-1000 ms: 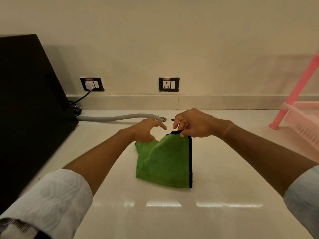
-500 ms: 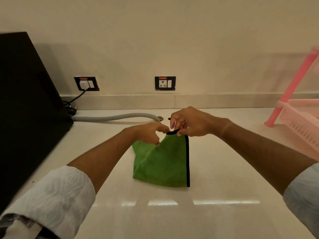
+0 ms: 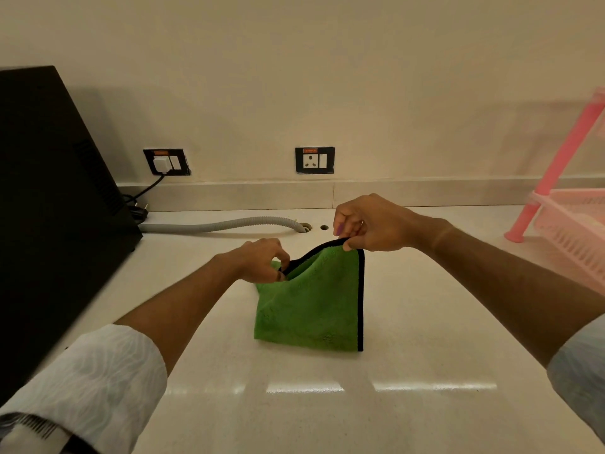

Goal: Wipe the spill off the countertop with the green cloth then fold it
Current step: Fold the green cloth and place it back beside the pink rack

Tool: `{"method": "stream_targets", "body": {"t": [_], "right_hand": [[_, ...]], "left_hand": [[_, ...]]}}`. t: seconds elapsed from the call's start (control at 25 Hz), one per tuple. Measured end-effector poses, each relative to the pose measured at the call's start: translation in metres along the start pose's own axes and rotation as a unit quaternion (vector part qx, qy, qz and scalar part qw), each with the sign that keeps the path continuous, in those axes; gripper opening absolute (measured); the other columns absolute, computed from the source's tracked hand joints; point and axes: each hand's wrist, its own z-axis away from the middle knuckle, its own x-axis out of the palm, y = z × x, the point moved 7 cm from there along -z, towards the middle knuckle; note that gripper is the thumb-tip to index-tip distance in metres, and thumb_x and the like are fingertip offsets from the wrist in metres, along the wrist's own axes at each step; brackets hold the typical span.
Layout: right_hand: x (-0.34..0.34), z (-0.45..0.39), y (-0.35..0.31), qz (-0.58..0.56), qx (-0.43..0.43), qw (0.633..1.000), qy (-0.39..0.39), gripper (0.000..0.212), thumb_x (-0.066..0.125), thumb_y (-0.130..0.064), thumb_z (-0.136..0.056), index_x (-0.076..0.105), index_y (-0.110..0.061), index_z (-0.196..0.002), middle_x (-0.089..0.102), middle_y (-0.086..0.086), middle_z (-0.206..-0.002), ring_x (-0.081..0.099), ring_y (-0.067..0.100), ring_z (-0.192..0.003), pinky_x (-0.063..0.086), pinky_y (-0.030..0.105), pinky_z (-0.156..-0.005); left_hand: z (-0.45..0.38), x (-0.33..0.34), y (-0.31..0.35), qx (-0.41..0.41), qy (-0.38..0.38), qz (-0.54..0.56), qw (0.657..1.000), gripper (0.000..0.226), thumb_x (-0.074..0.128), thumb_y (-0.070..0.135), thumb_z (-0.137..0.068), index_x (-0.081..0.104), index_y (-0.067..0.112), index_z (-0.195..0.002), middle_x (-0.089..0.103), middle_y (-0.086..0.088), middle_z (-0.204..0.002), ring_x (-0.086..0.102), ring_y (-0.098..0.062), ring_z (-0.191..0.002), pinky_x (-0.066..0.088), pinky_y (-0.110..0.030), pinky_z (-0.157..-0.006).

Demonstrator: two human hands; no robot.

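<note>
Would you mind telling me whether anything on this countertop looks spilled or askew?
No spill shows on the countertop. The green cloth looks unevenly folded: both hands pinch its black-edged top, which sags between them.

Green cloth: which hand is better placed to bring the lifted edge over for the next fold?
Probably the right hand: it pinches the raised far corner of the green cloth, while the left hand grips the black-trimmed edge lower, near the countertop.

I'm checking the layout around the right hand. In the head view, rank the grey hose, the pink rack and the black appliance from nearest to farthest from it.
From the right hand:
1. Grey hose, just left, behind the cloth.
2. Pink rack, at the right edge.
3. Black appliance, far left.
</note>
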Motion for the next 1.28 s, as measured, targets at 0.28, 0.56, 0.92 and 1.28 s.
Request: {"method": "stream_targets", "body": {"t": [0.28, 0.56, 0.92, 1.28], "right_hand": [[-0.031, 0.000, 0.016, 0.029, 0.046, 0.996, 0.069, 0.028, 0.081, -0.006, -0.075, 0.061, -0.026, -0.079, 0.067, -0.011, -0.075, 0.063, -0.013, -0.063, 0.048, 0.008, -0.059], [-0.134, -0.026, -0.006, 0.079, 0.043, 0.950, 0.298, 0.020, 0.080, -0.005, -0.072, 0.065, -0.016, -0.079, 0.071, 0.010, -0.078, 0.065, 0.014, -0.067, 0.051, 0.009, -0.060], [-0.179, -0.021, -0.036, 0.106, 0.010, 0.905, 0.412, 0.017, 0.076, -0.008, -0.073, 0.062, -0.010, -0.083, 0.070, 0.009, -0.084, 0.059, 0.006, -0.063, 0.055, 0.024, -0.073], [-0.050, 0.014, 0.010, -0.077, 0.101, 0.992, -0.024, 0.025, 0.087, -0.013, -0.068, 0.063, -0.019, -0.074, 0.078, 0.004, -0.080, 0.075, 0.019, -0.079, 0.054, 0.033, -0.074]], "left_hand": [[0.020, -0.106, -0.015, 0.001, 0.183, -0.108, 0.977, 0.022, 0.059, 0.041, -0.084, 0.067, 0.030, -0.101, 0.065, 0.001, -0.101, 0.055, -0.016, -0.089, 0.047, -0.035, -0.076], [0.033, -0.230, 0.020, -0.019, 0.361, -0.313, 0.878, 0.034, 0.050, 0.037, -0.088, 0.061, 0.026, -0.118, 0.068, -0.012, -0.094, 0.064, -0.037, -0.081, 0.037, -0.040, -0.070], [0.045, -0.267, 0.037, -0.113, 0.402, -0.309, 0.855, 0.034, 0.049, 0.030, -0.088, 0.059, 0.022, -0.119, 0.054, -0.011, -0.076, 0.047, -0.031, -0.064, 0.037, -0.047, -0.079], [0.067, -0.153, 0.037, 0.105, 0.100, -0.067, 0.987, 0.005, 0.074, 0.015, -0.069, 0.076, 0.017, -0.074, 0.073, 0.004, -0.076, 0.066, -0.009, -0.073, 0.051, -0.023, -0.071]]}}
